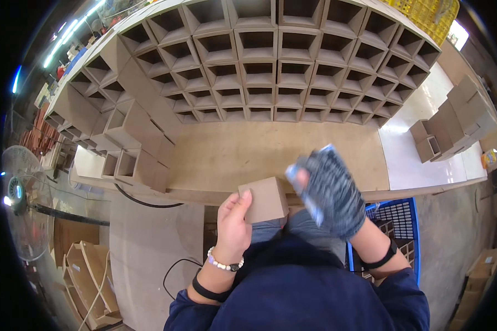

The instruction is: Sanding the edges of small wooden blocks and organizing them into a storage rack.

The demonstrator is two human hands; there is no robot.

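My left hand [234, 220] is closed on a small brown box [264, 202], with the thumb on its upper face. The box is tilted over my lap, just off the near edge of the wooden table [232, 149]. On the right, my right hand [330, 190] wears a grey knitted glove with the thumb bare. Its fingers are closed around a flat thing with whitish-blue edges [313, 208], smeared by motion, whose kind I cannot make out. This hand is raised beside the box, apart from it.
Stacked open brown boxes [259, 74] form a wall across the table's back. More boxes [141, 140] stand at the left, others [447, 124] on the white surface at the right. A blue crate [417, 237] sits below the table by my right arm. A fan [22, 193] stands far left.
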